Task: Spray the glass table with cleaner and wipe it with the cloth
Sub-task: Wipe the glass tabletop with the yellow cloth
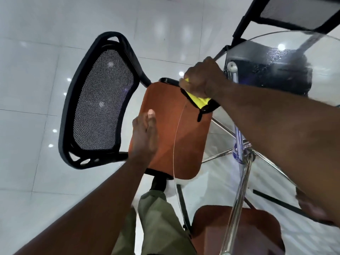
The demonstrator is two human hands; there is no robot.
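My L hand [144,133] is out front, fingers straight & held together, one pale nail showing at the tip. It holds nothing. Can't tell if it's touching anything beneath it. L forearm is bare, runs in from bottom-left, wrist straight & in line w/ the hand. My R hand [202,80] is further fwd & higher in frame, back of hand toward the cam, fingers curled down & bunched on the yellow cloth [199,101], which pokes out below the palm. R fingertips are hidden under the hand. R forearm is bare, comes in from the right edge, angled up-left. Hands are apart, not touching.
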